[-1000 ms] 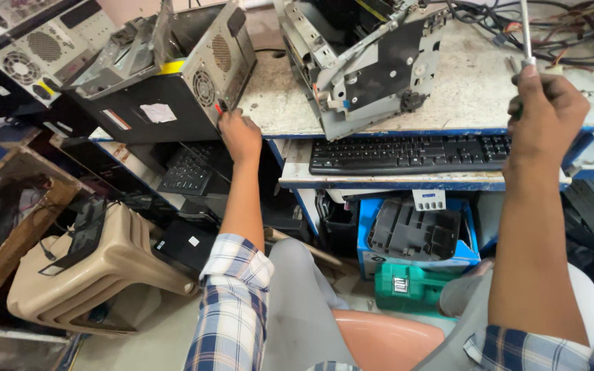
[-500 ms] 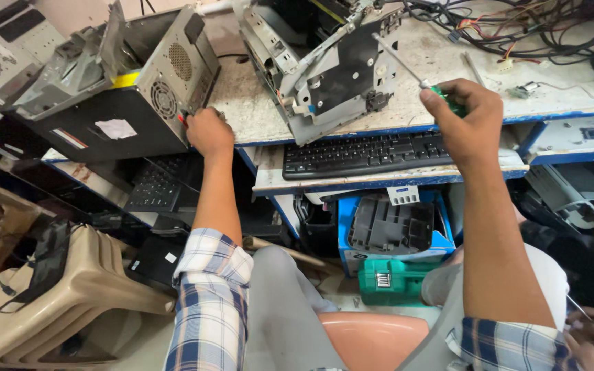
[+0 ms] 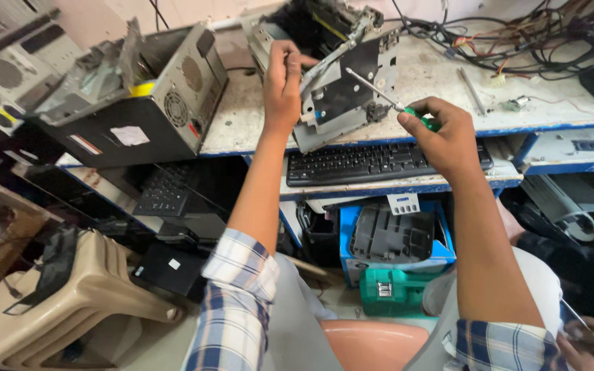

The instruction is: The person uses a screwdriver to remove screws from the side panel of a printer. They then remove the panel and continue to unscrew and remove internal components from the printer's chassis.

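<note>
The left hand point(image 3: 282, 82) is closed on the upper edge of a stripped metal drive frame point(image 3: 338, 89) that stands tilted near the middle of the table point(image 3: 441, 75), its lower edge close to the front edge. The right hand point(image 3: 448, 134) has its grip clamped on the green handle of a screwdriver point(image 3: 386, 97), whose thin shaft runs up and to the left, with the tip at or just short of the frame's dark side panel — the exact spot it meets is too small to tell. Below the front edge a black keyboard point(image 3: 372, 161) sits on a pull-out shelf. An open computer case point(image 3: 139, 103) lies on its side at the left end of the table, and a tangle of cables point(image 3: 517, 34) covers the far right corner. The frame looks unsteady as it stands: it leans on a narrow base, so a hard push from the driver could tip it off the front edge onto the keyboard. The shaft comes in at a slant, and I judge the tip could skid off a screw head and jab the left hand, which is close by. A freed screw could also drop among the boxes under the shelf.
</note>
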